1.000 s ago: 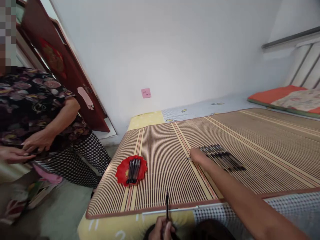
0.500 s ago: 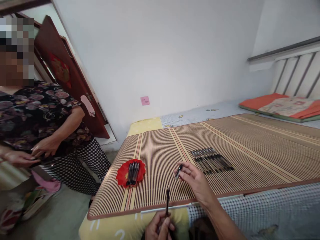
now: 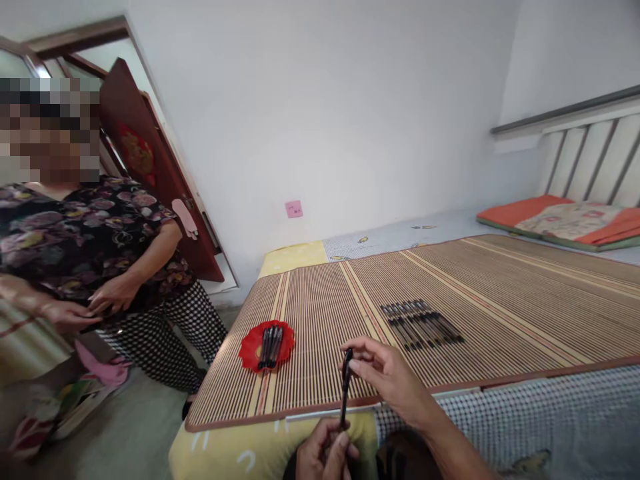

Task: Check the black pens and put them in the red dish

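Note:
My left hand (image 3: pixel 326 455) pinches the lower end of an upright dark pen (image 3: pixel 345 403) near the mat's front edge. My right hand (image 3: pixel 390 375) grips a black pen cap (image 3: pixel 348 360) between thumb and fingers, right at the pen's top. Cap and barrel line up as one length; whether the cap sits fully home I cannot tell. To the left, a red scalloped plate (image 3: pixel 246 360) carries several black pens (image 3: pixel 271 347). Beyond my right hand, a row of capped pens (image 3: pixel 423 325) lies side by side on the striped mat.
The striped bamboo mat (image 3: pixel 320 313) covers a bed with yellow and checked cloth. An orange folded bedding piece (image 3: pixel 525 208) lies by the white headboard (image 3: pixel 590 160). At the left stands a person (image 3: pixel 95 247) in a flowered top, hands together, near an open door (image 3: pixel 165 193).
My right hand has brought the cap down and left onto the pen's tip, which stood bare before. The view has shifted slightly, and the person at the left appears further into it.

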{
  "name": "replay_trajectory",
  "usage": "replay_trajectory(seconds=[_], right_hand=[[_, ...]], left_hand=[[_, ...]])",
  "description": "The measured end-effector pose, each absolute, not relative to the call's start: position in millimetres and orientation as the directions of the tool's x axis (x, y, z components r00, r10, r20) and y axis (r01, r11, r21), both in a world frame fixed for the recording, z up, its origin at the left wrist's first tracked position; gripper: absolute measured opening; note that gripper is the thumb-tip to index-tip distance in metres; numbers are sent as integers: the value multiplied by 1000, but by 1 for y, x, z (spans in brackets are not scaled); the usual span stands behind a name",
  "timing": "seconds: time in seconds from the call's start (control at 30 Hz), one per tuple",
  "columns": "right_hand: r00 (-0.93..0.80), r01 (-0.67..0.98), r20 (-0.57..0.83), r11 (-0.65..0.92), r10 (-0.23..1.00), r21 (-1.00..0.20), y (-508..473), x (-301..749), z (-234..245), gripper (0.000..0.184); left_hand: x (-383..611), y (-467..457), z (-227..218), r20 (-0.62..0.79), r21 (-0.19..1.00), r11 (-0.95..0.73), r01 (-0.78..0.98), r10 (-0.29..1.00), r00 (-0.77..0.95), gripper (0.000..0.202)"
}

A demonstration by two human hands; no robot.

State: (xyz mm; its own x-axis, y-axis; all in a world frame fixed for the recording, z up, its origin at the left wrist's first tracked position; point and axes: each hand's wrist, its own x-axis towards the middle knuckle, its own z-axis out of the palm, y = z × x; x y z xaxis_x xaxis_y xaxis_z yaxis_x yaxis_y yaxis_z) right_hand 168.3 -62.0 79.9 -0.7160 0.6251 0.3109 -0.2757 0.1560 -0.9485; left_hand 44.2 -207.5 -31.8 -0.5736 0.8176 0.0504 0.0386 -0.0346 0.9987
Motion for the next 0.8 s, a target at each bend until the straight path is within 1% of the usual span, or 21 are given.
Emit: replay_trajectory(seconds=[0.2, 0.37, 0.53, 0.67, 0.8], right_hand=[[-698, -254, 294, 158, 652, -954, -64, 171, 87, 28], [-707, -249, 287, 152, 646, -956, -70, 170, 79, 28], [-744, -246, 218, 45, 632, -968, -70, 170, 67, 39], [-766, -228, 164, -24, 622, -973, -66, 170, 60, 49], [-797, -220, 134, -77, 589, -972, -71, 170, 51, 50]], left_hand=[[54, -213, -16, 45, 997, -71, -28, 844, -534, 59], [57, -215, -13, 11, 992, -67, -106, 888, -460, 56], [55, -216, -18, -32, 972, -41, -231, 952, -305, 53], [49, -214, -24, -28, 955, -43, -293, 972, -233, 50], [45, -213, -34, 0, 950, -53, -309, 986, -169, 51]])
